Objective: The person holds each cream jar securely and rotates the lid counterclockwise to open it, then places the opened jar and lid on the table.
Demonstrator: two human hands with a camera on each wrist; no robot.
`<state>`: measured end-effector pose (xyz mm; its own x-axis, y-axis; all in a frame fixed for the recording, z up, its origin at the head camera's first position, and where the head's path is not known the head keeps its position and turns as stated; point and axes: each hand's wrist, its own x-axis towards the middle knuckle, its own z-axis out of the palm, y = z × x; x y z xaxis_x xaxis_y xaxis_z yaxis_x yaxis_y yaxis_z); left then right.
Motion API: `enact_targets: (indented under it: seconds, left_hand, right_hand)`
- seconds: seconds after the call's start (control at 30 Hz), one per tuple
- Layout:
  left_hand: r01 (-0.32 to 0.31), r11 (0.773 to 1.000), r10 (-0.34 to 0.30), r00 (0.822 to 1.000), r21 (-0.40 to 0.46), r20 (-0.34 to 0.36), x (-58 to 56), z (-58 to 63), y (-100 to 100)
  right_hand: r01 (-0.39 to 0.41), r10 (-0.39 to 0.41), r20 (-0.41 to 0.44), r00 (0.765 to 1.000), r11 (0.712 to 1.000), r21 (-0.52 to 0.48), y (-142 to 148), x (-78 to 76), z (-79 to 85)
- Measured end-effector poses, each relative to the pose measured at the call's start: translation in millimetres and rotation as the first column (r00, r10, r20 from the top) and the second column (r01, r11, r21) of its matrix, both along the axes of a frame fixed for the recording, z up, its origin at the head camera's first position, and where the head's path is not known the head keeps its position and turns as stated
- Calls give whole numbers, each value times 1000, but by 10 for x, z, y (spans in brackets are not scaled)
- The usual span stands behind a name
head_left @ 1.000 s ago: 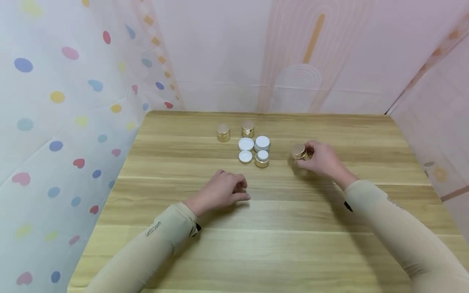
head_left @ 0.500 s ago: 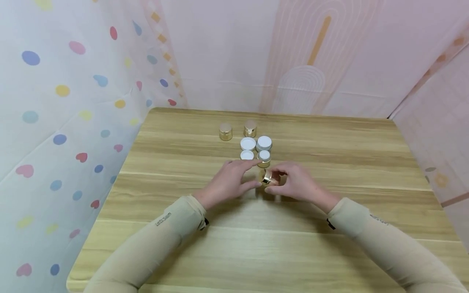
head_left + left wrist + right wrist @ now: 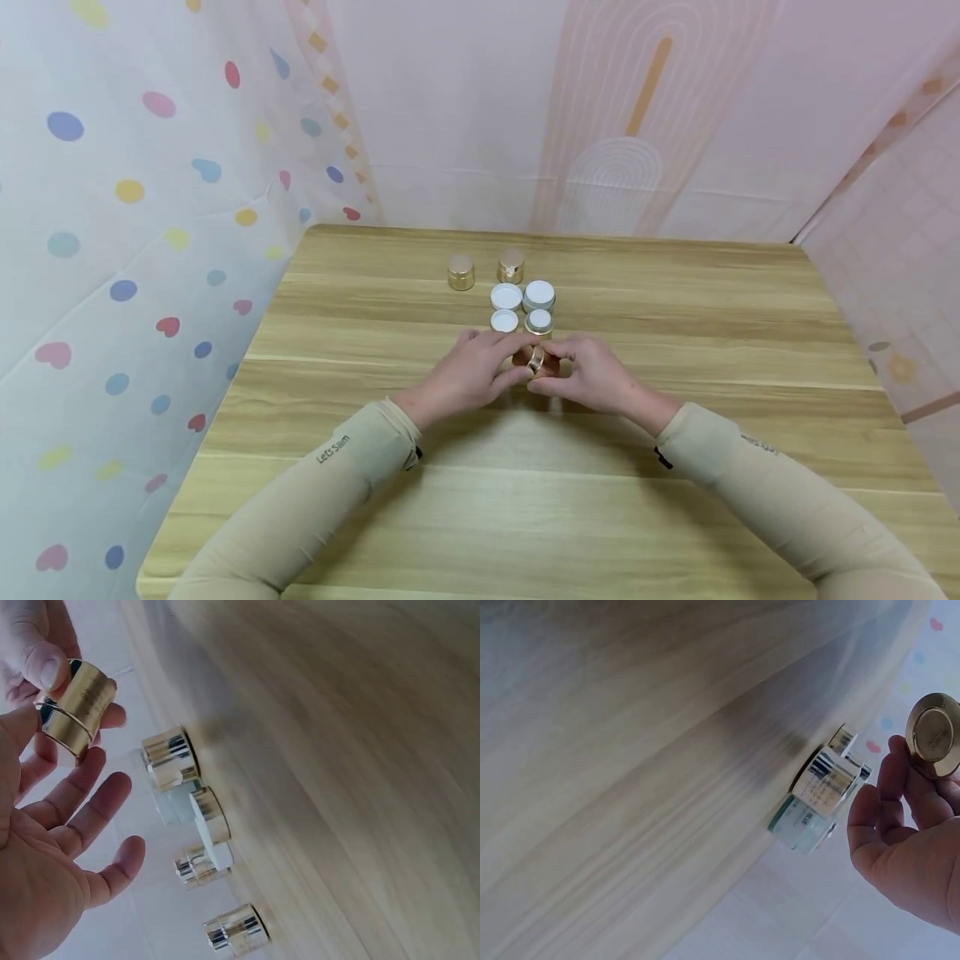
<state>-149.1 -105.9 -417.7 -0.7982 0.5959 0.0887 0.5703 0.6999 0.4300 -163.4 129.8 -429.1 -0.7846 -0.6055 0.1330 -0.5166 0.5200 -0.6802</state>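
A small gold cosmetic jar with its lid on [image 3: 536, 362] is held tilted on its side between both hands, above the table. My left hand [image 3: 468, 371] pinches the lid end with thumb and index finger; its other fingers spread loosely in the left wrist view. The right hand [image 3: 596, 375] grips the body end, and the jar's round base [image 3: 934, 735] shows in the right wrist view. Just beyond the hands stands an uncovered gold jar [image 3: 539, 323] with a white top, beside an upturned white-lined lid [image 3: 504, 321].
Behind these stand a second uncovered jar [image 3: 539, 296], greenish and frosted, and another upturned lid [image 3: 506, 297]. Two closed gold jars, a left one [image 3: 461, 272] and a right one [image 3: 511, 267], stand farther back. A patterned curtain [image 3: 450, 108] borders the wooden table [image 3: 510, 517].
My right hand has brought the gold jar from the right side to the middle and tipped it sideways. The left hand has moved up and right and taken hold of the lid end.
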Motion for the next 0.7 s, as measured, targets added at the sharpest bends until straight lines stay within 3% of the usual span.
enact_targets:
  seconds: [0.43,0.7]
  left_hand:
    - [55,998,-54,995,10,-80,13,-130,-20]
    - [62,998,-64,995,-22,-81,33,-203,-4]
  right_hand:
    - [71,-71,-5,997,996,53,-62,82,9]
    - [93,-87,-79,993,992,82,-104,135,-19]
